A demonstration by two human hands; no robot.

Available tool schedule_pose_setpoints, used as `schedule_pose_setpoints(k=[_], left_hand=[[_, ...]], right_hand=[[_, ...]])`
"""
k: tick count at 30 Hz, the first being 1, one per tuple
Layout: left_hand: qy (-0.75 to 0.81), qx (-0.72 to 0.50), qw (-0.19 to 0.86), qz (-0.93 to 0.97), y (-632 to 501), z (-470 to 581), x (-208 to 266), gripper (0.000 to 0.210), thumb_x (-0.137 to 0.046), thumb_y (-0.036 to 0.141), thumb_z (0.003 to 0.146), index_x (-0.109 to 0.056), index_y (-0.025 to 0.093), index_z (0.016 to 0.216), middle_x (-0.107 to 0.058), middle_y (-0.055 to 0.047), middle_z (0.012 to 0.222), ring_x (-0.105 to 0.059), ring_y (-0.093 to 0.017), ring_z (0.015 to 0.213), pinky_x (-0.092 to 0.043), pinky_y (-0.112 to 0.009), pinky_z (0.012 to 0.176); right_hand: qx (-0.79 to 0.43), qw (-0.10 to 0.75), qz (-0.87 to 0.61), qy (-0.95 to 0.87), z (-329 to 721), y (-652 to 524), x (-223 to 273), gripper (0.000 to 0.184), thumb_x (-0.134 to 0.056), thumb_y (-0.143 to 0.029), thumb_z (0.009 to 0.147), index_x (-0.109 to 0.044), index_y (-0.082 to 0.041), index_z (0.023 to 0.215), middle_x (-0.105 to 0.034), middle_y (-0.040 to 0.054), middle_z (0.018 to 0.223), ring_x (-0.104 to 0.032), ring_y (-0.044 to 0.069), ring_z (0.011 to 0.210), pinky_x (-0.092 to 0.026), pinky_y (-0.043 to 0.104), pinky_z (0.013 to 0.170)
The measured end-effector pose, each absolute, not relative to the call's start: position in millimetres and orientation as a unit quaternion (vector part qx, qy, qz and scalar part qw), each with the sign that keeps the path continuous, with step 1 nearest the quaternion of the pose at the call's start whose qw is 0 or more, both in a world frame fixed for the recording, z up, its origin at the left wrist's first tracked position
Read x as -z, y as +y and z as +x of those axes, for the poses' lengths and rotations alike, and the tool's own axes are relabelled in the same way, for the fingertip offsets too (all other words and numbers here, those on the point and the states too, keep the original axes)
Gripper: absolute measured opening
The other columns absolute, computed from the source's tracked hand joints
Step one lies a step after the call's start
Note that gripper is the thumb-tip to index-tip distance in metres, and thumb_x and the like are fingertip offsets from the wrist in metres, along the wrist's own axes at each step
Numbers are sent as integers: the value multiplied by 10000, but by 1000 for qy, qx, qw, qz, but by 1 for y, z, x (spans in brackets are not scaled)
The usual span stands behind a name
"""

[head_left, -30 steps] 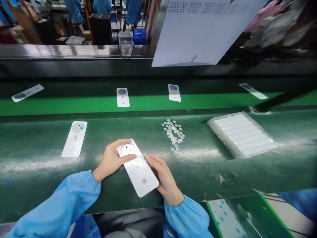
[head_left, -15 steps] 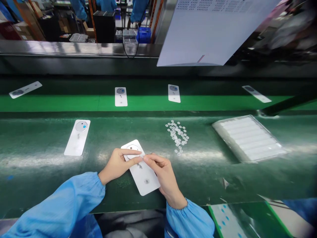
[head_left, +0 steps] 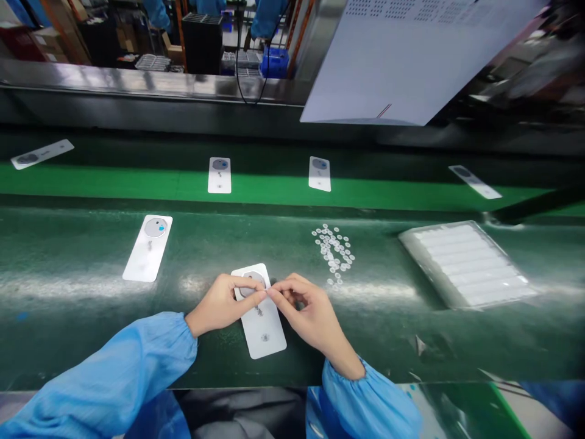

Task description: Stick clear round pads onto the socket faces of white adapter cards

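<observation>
A white phone back cover (head_left: pixel 268 326) with a round grey camera area lies on the green bench in front of me, slightly tilted. Over its upper part, my left hand (head_left: pixel 227 303) and my right hand (head_left: pixel 311 311) meet at the fingertips. Thumb and index finger are pinched on both sides, and whatever sits between them is too small to make out. The left fingers partly cover the camera area. Beyond my right hand is a loose pile of small clear round discs (head_left: pixel 336 244). To the left lies another white cover (head_left: pixel 145 259) with a blue dot on its camera area.
Several more covers, such as one (head_left: pixel 220 183), lie on the bright green belt (head_left: pixel 269 189) behind the bench. A clear bag of white strips (head_left: pixel 470 262) rests at the right. A white sheet (head_left: pixel 393 67) hangs above the belt. A dark bar (head_left: pixel 539 204) crosses at the right.
The cover under my hands has turned, its lower end swinging left. My right hand now sits farther from the cover's right edge, with fingertips still meeting the left's. The view has shifted slightly.
</observation>
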State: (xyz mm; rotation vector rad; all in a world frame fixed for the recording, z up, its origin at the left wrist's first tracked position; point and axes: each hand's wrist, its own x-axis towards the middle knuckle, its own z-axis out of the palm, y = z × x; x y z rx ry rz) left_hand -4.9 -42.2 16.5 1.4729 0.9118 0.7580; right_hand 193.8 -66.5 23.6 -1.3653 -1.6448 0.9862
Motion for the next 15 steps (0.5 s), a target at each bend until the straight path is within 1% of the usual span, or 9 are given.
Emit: schedule_pose_setpoints(k=[2, 5, 8, 10, 12, 15], left_hand=[[406, -334, 581, 621, -43, -5, -13, 207, -692, 349, 899, -739, 166, 984, -731, -45, 926, -659, -184, 840, -510, -269, 761], [417, -346, 583, 605, -45, -5, -9, 350, -744, 319, 846, -651, 180, 1154, -697, -43, 959, -644, -169, 781, -521, -263, 690], [416, -361, 574, 606, -46, -5, -8, 470, -737, 257, 834, -571, 208, 1271, -677, -50, 1025, -648, -176, 818, -530, -265, 701], [413, -362, 578, 604, -47, -5, -9, 601, -728, 239, 835, -500, 234, 1391, -676, -43, 997, -647, -178, 796, -532, -269, 687], [411, -359, 586, 599, -48, -5, -10, 734, -722, 238, 840, -400, 256, 1499, -667, -24, 925, -633, -175, 745, -530, -270, 658], [415, -359, 591, 591, -49, -5, -10, 877, -729, 251, 841, -267, 266, 1586, -646, -10, 855, -618, -179, 718, -535, -279, 644]], right_hand=[[-383, 368, -549, -645, 194, -63, -26, 275, -649, -413, 924, -750, -191, 798, -491, -6, 670, -453, 119, 550, -375, 257, 489], [-375, 363, -571, -634, 191, -59, -28, 320, -635, -450, 917, -736, -188, 764, -482, -5, 656, -446, 120, 534, -358, 259, 473], [-370, 357, -581, -631, 186, -57, -28, 341, -646, -477, 900, -730, -192, 734, -478, -3, 639, -437, 125, 530, -348, 268, 481], [-369, 357, -585, -628, 183, -57, -28, 353, -655, -495, 889, -725, -193, 719, -475, -4, 627, -428, 126, 524, -343, 274, 487], [-365, 354, -589, -628, 181, -56, -28, 358, -658, -503, 883, -722, -194, 713, -474, -6, 616, -422, 128, 521, -335, 277, 487], [-357, 343, -592, -636, 180, -56, -29, 347, -653, -489, 885, -720, -195, 714, -468, -8, 604, -427, 133, 528, -333, 279, 488]])
